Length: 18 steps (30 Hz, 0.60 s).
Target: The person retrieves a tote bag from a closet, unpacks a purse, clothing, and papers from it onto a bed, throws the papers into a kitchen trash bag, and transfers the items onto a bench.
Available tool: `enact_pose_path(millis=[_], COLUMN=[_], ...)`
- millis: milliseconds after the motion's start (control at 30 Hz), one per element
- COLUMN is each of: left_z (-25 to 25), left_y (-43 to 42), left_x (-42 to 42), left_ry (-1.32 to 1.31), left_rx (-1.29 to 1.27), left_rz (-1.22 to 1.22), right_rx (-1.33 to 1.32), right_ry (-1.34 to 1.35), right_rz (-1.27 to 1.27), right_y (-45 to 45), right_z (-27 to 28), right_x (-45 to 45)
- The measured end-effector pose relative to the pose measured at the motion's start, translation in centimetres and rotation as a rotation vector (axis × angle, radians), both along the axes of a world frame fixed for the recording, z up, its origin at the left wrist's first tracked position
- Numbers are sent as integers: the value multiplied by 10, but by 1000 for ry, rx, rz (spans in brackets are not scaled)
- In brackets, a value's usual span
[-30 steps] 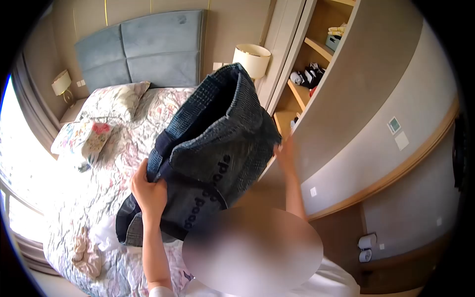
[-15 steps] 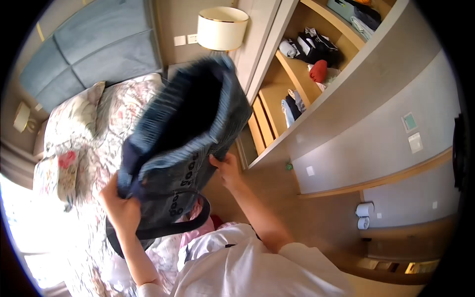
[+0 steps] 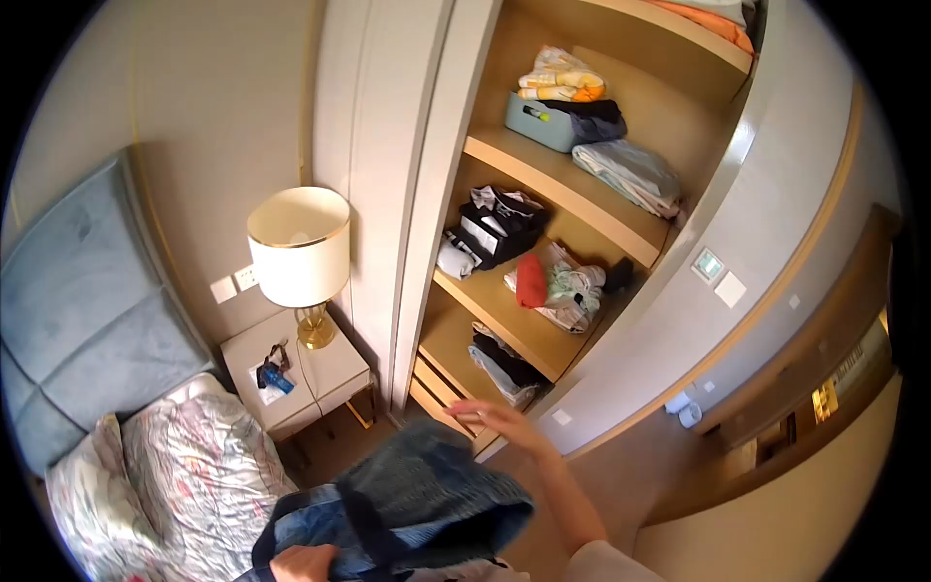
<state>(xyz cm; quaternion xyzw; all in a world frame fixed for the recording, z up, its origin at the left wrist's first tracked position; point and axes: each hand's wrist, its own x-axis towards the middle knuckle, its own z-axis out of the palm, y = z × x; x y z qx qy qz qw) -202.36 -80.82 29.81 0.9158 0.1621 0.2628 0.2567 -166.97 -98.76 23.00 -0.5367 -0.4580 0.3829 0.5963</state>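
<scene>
A blue denim tote bag with dark straps hangs low in front of me, tipped on its side. Its dark opening faces down toward the lower right. My left hand grips the bag at the bottom of the view, its fingers partly cut off by the frame edge. Beyond the bag's upper right side, my right hand is raised with fingers stretched out and nothing in them. Behind that hand stands an open wardrobe, its shelf holding folded clothes.
Higher shelves hold a blue-grey bin and a black storage box. A red rolled cloth lies beside the box. To the left are a nightstand, a lamp and a bed with floral bedding.
My view has swung up and right toward the wardrobe. The bag has dropped lower and turned over on its side. My right hand has let go of it and risen.
</scene>
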Motion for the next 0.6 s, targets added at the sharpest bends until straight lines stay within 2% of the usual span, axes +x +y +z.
enact_pose_path(millis=[100, 133, 233, 267, 300, 367, 467, 567, 600], left_z=[3, 2, 14, 22, 14, 31, 38, 23, 7], left_y=[26, 34, 54, 61, 68, 81, 99, 102, 98], left_x=[28, 43, 88, 100, 117, 136, 159, 207, 224], left_ry=[-4, -4, -70, -63, -165, -108, -119, -38, 124], left_rx=[-5, -4, 222, 331, 375, 424, 630, 458, 420], left_rz=[-221, -234, -599, -644, -641, -715, -864, -1082, -1163], right_rx=[-142, -169, -290, -279, -275, -292, -328, -367, -374], right_ry=[-259, -323, -513, -498, -481, -433, -409, -397, -390], right_rz=[220, 318, 287, 260, 237, 210, 122, -17, -62], right_y=[60, 85, 136, 143, 144, 128, 104, 93, 92], right_z=[14, 4, -60, -81, -100, -105, -98, -90, -87], right_x=[28, 31, -22, -46, -71, -86, -93, -100, -104])
